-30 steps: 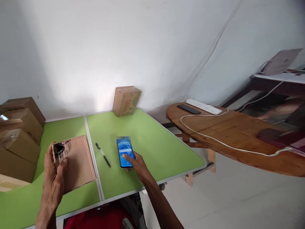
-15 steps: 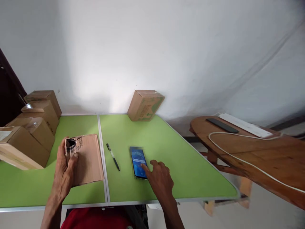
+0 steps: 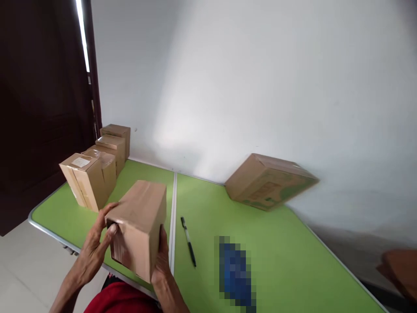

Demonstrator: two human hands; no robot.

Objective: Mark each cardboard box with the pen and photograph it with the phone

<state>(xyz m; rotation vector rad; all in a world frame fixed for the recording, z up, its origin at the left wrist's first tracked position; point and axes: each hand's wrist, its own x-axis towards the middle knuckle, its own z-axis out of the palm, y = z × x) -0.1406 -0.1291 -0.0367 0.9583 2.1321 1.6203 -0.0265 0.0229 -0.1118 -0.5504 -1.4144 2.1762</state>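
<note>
A brown cardboard box (image 3: 138, 206) is held tilted between my two hands, above the near part of the green table. My left hand (image 3: 93, 250) grips its left corner, the thumb at the dark torn spot on the near face. Against the right side presses my right hand (image 3: 162, 263), its fingers partly hidden behind the box. To the right of the box lies a pen (image 3: 188, 241) with a black grip and cap. Further right is a phone (image 3: 236, 274), blurred by coarse pixels.
Several taped cardboard boxes (image 3: 87, 176) stand in a row at the table's left. A larger carton with green print (image 3: 272, 182) leans near the wall. The green table (image 3: 202, 202) has a seam down its middle. A brown wooden surface (image 3: 399, 269) shows at far right.
The view has swung left. My right hand has left the phone and moved onto the box. The box, earlier under my left hand alone, is now turned and tilted between both hands.
</note>
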